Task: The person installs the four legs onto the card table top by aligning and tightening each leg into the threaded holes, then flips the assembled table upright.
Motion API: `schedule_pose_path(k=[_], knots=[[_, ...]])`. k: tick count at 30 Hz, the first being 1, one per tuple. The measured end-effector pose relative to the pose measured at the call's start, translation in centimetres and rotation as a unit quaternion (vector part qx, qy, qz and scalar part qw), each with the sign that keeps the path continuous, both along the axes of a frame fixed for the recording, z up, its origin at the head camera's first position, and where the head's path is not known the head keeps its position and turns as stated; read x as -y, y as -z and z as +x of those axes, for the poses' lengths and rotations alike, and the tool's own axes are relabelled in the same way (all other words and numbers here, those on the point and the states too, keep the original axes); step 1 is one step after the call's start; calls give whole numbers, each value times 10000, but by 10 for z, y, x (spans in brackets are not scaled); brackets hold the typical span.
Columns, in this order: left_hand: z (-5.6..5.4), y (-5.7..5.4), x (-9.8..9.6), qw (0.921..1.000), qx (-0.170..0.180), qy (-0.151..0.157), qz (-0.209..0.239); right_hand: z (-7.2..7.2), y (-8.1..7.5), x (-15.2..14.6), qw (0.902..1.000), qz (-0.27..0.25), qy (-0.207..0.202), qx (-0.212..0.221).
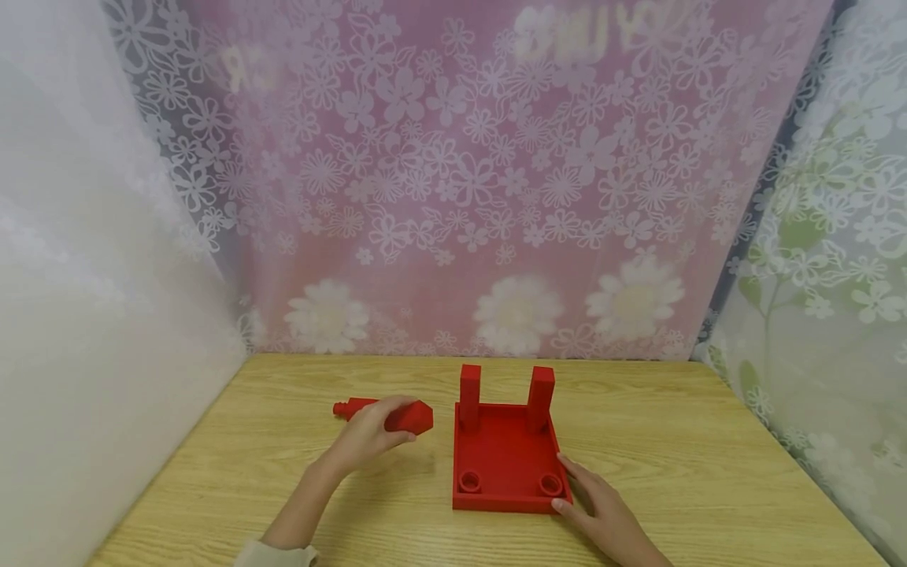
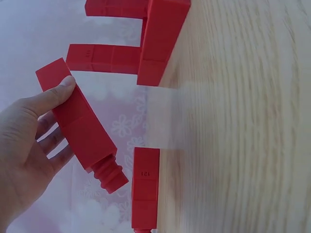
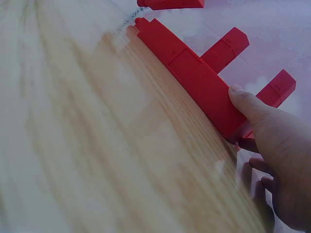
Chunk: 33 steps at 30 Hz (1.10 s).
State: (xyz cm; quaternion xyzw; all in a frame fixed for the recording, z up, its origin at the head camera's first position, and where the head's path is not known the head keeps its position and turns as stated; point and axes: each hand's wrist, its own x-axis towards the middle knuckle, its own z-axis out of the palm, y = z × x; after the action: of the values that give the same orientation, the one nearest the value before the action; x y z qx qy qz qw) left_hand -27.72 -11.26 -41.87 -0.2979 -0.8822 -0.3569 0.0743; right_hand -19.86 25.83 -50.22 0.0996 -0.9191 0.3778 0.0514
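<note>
My left hand [image 1: 368, 437] holds a red square leg [image 2: 85, 126] with a threaded end, thumb on one side and fingers behind. The leg is raised and tilted, left of a red tray-like base [image 1: 506, 457]. That base lies on the table with two legs [image 1: 471, 398] standing upright at its far corners. At its near corners are two round sockets, the left socket [image 1: 470, 482] and the right socket [image 1: 550, 484]. My right hand [image 1: 602, 512] grips the base's near right corner, thumb on the near wall and fingers along the right side.
Another red threaded leg [image 2: 145, 189] lies on the wood-grain table [image 1: 673, 457], behind my left hand in the head view. A pink flowered curtain [image 1: 439, 197] hangs along the far edge, with pale sheets at the left and right sides.
</note>
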Motion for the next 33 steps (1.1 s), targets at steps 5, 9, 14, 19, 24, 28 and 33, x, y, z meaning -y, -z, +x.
schedule_pose_path(k=[5, 9, 14, 19, 24, 28, 33], knots=[[3, -5, -6, 9994, 121, -118, 314, 0, 0, 0, 10000, -17, 1, -6], [6, -8, -12, 9978, 115, -169, 623, 0, 1, 0, 10000, -39, -1, -21], [8, -12, -21, 9934, 186, -162, 1122, -1, 1, 0, 10000, -36, -10, -70], [9, -15, -31, 9867, 333, -123, 1588, -1, 1, 0, 10000, -17, -29, -80], [12, -17, -42, 9787, 533, -76, 1980, 0, -1, 1, 10000, -62, -24, -42], [15, -18, -51, 9704, 814, -48, 2273, 0, -2, 1, 9999, -49, -47, -84], [20, -16, -62, 9588, 1132, 9, 2607, 2, -2, 2, 9999, 3, -69, -136]])
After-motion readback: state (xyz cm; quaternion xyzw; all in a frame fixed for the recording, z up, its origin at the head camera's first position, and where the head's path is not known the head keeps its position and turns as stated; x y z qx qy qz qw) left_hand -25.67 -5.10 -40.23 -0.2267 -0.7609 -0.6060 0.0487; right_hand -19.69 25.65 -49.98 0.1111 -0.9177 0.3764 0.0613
